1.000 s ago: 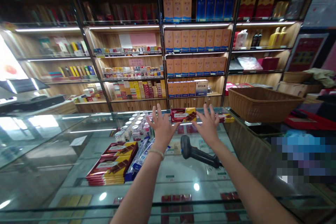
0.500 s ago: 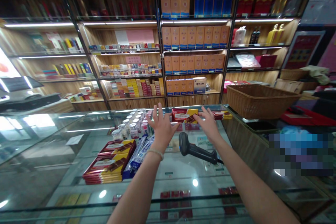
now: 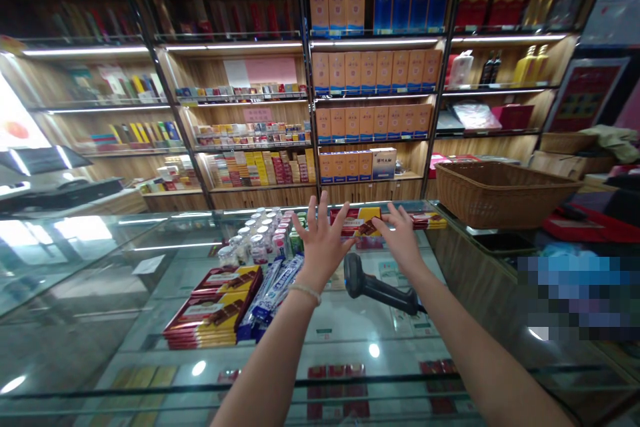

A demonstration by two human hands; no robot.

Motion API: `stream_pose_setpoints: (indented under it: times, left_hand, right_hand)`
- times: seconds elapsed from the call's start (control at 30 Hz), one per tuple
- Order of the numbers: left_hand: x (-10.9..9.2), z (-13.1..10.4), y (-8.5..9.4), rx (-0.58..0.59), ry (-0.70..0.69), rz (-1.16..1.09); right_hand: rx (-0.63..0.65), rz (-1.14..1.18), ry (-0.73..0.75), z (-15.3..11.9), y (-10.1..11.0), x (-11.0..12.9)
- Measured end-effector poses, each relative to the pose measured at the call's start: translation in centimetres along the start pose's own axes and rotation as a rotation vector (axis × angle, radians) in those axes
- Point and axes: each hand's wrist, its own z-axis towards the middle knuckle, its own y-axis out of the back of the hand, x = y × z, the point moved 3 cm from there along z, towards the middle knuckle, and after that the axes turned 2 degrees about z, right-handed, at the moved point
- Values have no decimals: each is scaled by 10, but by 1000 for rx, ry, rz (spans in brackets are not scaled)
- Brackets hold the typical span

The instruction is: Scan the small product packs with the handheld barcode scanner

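Note:
Over the glass counter [image 3: 345, 337], my left hand [image 3: 321, 247] has its fingers spread and nothing in it. My right hand [image 3: 400, 240] is at the right end of a red and yellow chocolate pack [image 3: 353, 220], its fingers apart; whether they touch the pack is unclear. A black barcode scanner [image 3: 383, 290] lies below and between the hands. Left of my left hand are blue and white packets [image 3: 275, 287], stacked red and yellow chocolate packs [image 3: 215, 310] and small clear-lidded jars [image 3: 257, 240].
More red and yellow packs [image 3: 429, 220] lie past my right hand. A wicker basket [image 3: 500, 197] stands at the counter's right side, near a red tray [image 3: 575, 227]. Shelves of orange boxes [image 3: 375, 123] line the wall behind.
My left hand has moved slightly right, closer to my right hand, and now overlaps the left part of the chocolate pack. The whole view has shifted a little.

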Motion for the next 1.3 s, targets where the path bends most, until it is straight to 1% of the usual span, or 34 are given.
stream_pose_setpoints:
  times: [0.2,0.3,0.43,0.53,0.63,0.8,0.93,1.0,1.07,1.17,1.2,1.3]
  left_hand:
    - [-3,1,2,14,-10,-19]
    - [0,2,0,-9,-8,-17]
    - [4,2,-3,-66,-3,-2]
    - [6,2,-4,-119,-12,5]
    - [7,3,-4,-143,-10,10]
    - [11,3,-8,-129,7,-12]
    - [14,2,-10,-128,23,-42]
    - [15,1,-9,-124,36,-70]
    - [16,1,-6,-115,32,-106]
    - [15,0,-3,-111,-25,-143]
    - [14,0,-2,-112,-51,-150]
    - [11,-2,-2,-112,-123,-157]
  right_hand:
    - [28,3,5,-6,5,12]
    - [34,16,9,-9,9,21]
    - [66,98,69,-14,12,34]
    - [114,167,95,-19,14,42]
    - [166,201,115,-25,14,48]
    - [288,164,155,-35,10,53]
    - [342,108,208,-36,10,55]
    - [344,111,211,-32,13,56]
    - [315,114,191,-25,17,52]
    - [276,78,115,-13,21,39]
    - [284,61,82,-10,21,33]
    - [394,17,16,-3,18,19]
